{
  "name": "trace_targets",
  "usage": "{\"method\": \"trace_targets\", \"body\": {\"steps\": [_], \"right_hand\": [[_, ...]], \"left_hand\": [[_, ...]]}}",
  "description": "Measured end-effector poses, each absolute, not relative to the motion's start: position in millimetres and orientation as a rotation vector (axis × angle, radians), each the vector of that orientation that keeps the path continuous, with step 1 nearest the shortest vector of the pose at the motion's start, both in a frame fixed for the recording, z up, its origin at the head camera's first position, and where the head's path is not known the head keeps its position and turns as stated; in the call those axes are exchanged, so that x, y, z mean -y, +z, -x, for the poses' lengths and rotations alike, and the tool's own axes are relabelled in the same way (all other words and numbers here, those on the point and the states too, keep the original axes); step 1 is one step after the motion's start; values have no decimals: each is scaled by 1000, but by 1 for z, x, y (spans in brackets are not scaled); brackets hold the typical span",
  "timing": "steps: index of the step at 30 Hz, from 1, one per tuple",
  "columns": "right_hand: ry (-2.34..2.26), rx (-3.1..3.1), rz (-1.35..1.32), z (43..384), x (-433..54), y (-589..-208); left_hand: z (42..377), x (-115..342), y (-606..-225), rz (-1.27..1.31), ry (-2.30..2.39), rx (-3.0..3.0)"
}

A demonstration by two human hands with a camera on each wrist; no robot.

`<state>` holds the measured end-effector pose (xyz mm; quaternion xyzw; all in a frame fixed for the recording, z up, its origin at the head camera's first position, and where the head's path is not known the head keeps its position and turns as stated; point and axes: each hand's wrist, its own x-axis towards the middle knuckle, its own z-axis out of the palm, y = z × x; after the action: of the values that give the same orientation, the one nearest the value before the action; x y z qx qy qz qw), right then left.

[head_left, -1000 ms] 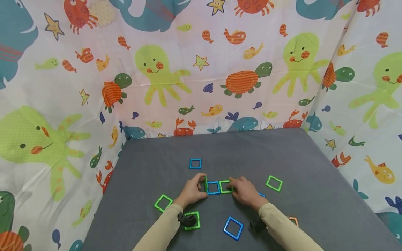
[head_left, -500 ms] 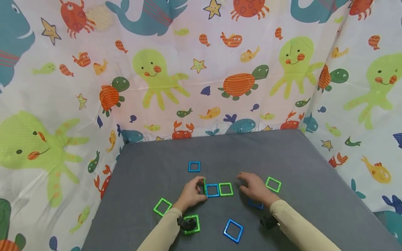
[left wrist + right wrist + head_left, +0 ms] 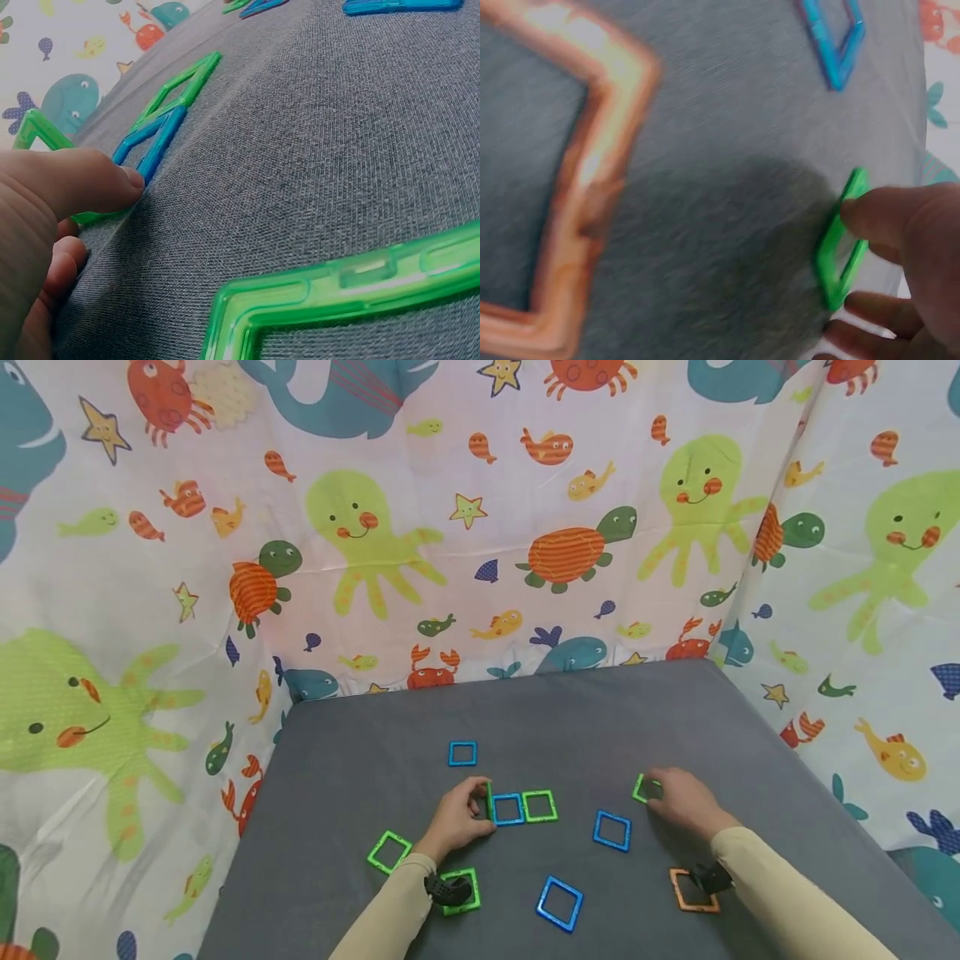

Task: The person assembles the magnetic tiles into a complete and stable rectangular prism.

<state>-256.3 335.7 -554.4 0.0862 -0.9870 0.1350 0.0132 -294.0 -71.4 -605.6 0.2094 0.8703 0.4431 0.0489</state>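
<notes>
My left hand (image 3: 455,818) pinches a green magnetic square tile (image 3: 490,800) that stands upright at the left edge of a blue square tile (image 3: 508,823). The thumb is right at the blue tile's near corner in the left wrist view. Joined to the blue tile's right side, a second green tile (image 3: 540,819) lies flat. Farther right, my right hand (image 3: 684,799) has its thumb and fingers on a loose green tile (image 3: 826,262), gripping it by its edges and partly covering it in the head view.
Loose frames lie around: a blue tile (image 3: 596,825) between the hands, another blue one (image 3: 553,921) nearer, one at the back (image 3: 462,764). An orange tile (image 3: 698,909) is under the right wrist. Green tiles (image 3: 378,845) lie by the left forearm. A printed curtain (image 3: 480,593) borders the grey table.
My right hand has let go of the flat green tile beside the blue one and moved right to the loose green tile. My left hand has stayed at the upright tile.
</notes>
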Motion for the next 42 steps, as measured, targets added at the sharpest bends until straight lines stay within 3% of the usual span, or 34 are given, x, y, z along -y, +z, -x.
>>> {"method": "trace_targets", "body": {"steps": [17, 30, 42], "right_hand": [[379, 2971, -425, 243, -340, -569], [562, 2973, -386, 247, -344, -559], [568, 2937, -183, 253, -349, -546]], "left_hand": [[287, 70, -598, -589, 1330, -2643], [288, 72, -602, -604, 1347, -2662], [288, 73, -603, -614, 1374, -2648]]}}
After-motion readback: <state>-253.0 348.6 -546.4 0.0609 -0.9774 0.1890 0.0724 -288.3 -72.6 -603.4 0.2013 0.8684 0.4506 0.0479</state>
